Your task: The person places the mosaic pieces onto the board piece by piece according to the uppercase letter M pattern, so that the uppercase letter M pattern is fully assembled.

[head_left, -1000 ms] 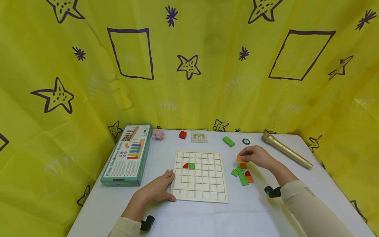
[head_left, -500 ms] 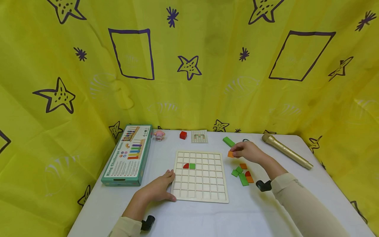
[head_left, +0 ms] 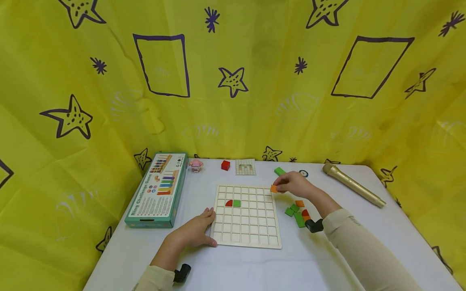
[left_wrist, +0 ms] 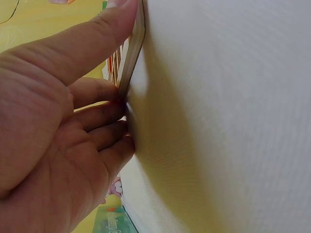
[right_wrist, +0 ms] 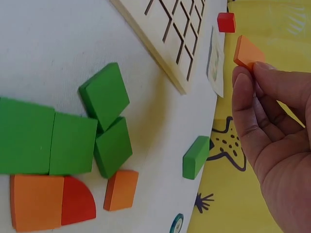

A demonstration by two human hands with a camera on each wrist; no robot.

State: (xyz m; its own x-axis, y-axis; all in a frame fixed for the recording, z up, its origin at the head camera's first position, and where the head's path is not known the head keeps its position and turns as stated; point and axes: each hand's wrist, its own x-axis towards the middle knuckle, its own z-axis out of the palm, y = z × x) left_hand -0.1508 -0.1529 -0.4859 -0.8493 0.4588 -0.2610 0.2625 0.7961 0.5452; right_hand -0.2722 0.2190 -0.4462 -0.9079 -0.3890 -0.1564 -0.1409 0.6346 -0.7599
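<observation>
Between thumb and fingers, my right hand (head_left: 295,185) pinches an orange square tile (head_left: 274,188), raised at the upper right corner of the pale wooden grid board (head_left: 244,241). The right wrist view shows this orange tile (right_wrist: 249,51) held by its edge at the fingertips. At the board's left side, my left hand (head_left: 197,229) rests with extended fingers touching the edge and the thumb at the near corner. Its fingertips (left_wrist: 125,128) meet the board's rim in the left wrist view. A red quarter-round tile (head_left: 229,203) and a green square tile (head_left: 236,203) sit side by side in the grid.
Several loose green, orange and red tiles (head_left: 299,219) lie right of the board. Behind are a green block (head_left: 279,171), a round token (head_left: 303,173), a pattern card (head_left: 245,167), a red cube (head_left: 225,165) and a pink figurine (head_left: 195,165). A gold microphone (head_left: 353,185) and game box (head_left: 156,190) flank them.
My right hand has carried the orange tile left, from above the loose tiles to the board's upper right corner. The left hand has stayed at the board's edge.
</observation>
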